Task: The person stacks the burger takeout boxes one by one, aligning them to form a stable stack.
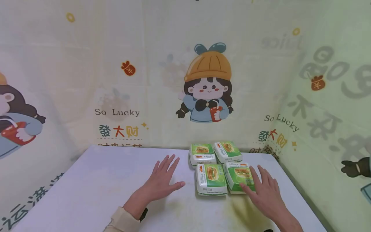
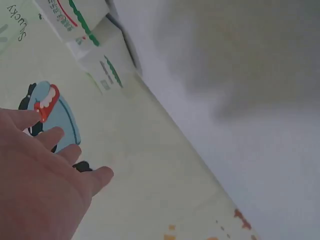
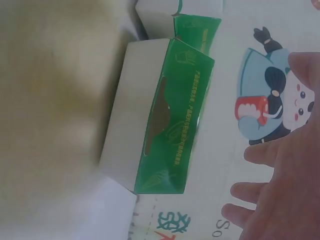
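Note:
Several white-and-green hamburger boxes stand together on the table, in two rows. The front row has a left box point(image 1: 211, 182) and a right box point(image 1: 238, 175); behind them are a back left box point(image 1: 202, 154) and a back right box point(image 1: 228, 152). My left hand point(image 1: 160, 182) is held to the left of the group, fingers spread, holding nothing. Close by the front right box is my right hand point(image 1: 266, 193), its fingers extended and overlapping that box's edge in the head view. The right wrist view shows a gap between these fingers and a box's green side point(image 3: 187, 125).
The white table point(image 1: 95, 183) reaches back to a printed cloth wall point(image 1: 162, 106) with cartoon figures and lettering. More cloth hangs along the left and right sides. The boxes stand near the table's back edge, right of its middle.

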